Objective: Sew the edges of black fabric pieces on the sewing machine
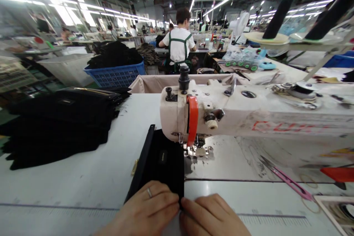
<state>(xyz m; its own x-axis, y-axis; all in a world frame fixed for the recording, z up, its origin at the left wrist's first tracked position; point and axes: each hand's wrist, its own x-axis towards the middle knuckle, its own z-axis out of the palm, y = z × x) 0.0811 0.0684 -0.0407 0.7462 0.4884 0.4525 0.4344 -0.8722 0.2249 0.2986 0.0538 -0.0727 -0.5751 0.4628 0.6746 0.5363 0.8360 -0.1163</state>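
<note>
A black fabric piece [170, 166] with a small label and a zipper along its left side lies on the white table, left of the presser foot [199, 151]. My left hand [151, 206], a ring on one finger, rests on the near end of the fabric with its fingers closed on the edge. My right hand [211, 215] pinches the same near corner, its fingertips almost touching the left ones. The sewing machine [249, 110] with an orange guard stands just beyond my hands.
A stack of black pieces [63, 121] lies at the left. Pink thread snips [287, 179] and a red-handled tool [337, 174] are at the right. Behind stand a blue basket [117, 75] of dark fabric, black thread cones [279, 16] and a co-worker [179, 42] facing away.
</note>
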